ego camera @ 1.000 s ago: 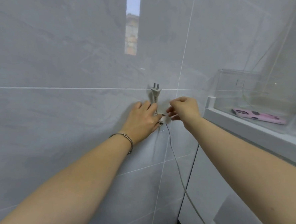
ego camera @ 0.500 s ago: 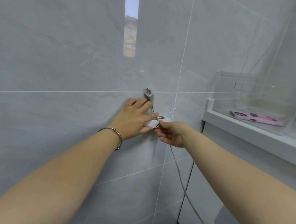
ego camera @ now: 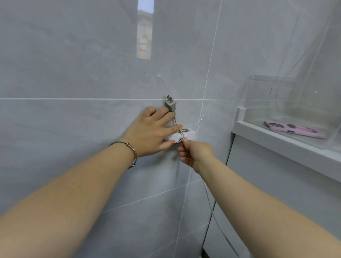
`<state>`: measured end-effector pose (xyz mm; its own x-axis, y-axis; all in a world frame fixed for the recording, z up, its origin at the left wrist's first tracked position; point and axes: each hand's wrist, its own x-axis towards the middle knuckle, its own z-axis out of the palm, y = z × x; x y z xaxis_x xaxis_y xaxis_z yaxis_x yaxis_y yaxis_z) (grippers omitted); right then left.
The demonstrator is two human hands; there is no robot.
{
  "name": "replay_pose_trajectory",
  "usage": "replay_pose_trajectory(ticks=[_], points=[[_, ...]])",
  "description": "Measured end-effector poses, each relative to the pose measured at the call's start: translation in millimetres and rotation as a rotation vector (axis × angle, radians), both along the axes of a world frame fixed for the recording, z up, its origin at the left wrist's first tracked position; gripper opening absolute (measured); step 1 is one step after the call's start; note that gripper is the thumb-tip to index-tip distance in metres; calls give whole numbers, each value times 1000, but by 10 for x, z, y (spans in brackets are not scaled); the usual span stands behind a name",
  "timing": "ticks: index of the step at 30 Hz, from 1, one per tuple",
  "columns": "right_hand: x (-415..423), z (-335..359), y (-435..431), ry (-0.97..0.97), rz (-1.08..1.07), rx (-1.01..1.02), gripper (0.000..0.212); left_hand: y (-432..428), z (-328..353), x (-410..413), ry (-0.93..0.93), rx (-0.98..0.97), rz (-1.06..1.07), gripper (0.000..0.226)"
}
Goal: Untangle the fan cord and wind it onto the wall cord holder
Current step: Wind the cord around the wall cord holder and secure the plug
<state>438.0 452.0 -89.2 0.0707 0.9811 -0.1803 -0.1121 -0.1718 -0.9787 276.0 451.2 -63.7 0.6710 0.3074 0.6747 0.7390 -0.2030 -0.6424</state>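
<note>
While the left grip (ego camera: 153,131), fingers straight, braces the white cord holder (ego camera: 190,134) on the wall (ego camera: 65,142) below the plug (ego camera: 170,105), the right grip (ego camera: 194,154), pinching the fan cord (ego camera: 212,211) just under it, should draw each turn taut and snug.

Your L hand (ego camera: 153,131) covers the left end of the holder (ego camera: 191,134); R hand (ego camera: 196,154) curls its fingertips out of sight; cord (ego camera: 212,211) blurs out low down.

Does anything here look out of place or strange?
Only one thing: a flat pink phone-like object seems to lie inside the clear glass tank on the white ledge, an unusual spot. The grey two-pin plug points upward while the left hand presses its grey cord to the grey tiled wall.
</note>
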Motion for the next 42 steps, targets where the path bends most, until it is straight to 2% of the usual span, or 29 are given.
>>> replay_pose_trajectory(ticks=[3,7,11,15,19,23,26,28,31,32,36,42], points=[[-40,-16,-13,-73,-93,129,25,7,-17,-13,30,-2,-10,46],[-76,-83,17,-379,-223,298,34,22,-34,-13,63,16,-26,46],[-95,-108,-7,-677,-234,402,43,18,-39,-2,101,11,-55,48],[-113,-108,31,-647,-242,367,33,8,-39,-7,168,7,-23,53],[-58,-98,10,-956,-175,483,16,4,-34,-21,198,-29,8,54],[7,-77,35,-1216,-144,583,20,-26,-19,-8,165,-95,-13,50],[21,-46,-6,-1301,-159,611,24,-30,-21,-16,171,-136,-16,53],[50,-31,-41,-1192,-120,590,28,-42,-24,-20,167,-164,-15,55],[84,-32,-33,-616,-12,406,34,-51,-35,-18,150,-203,-1,56],[89,-41,-40,-484,-6,368,32,-52,-38,-16,147,-210,4,56],[17,-79,-111,-199,-2,318,29,-61,-23,-12,144,-210,-4,56],[-102,-146,-144,291,8,65,19,-71,-25,-6,133,-194,-19,55]])
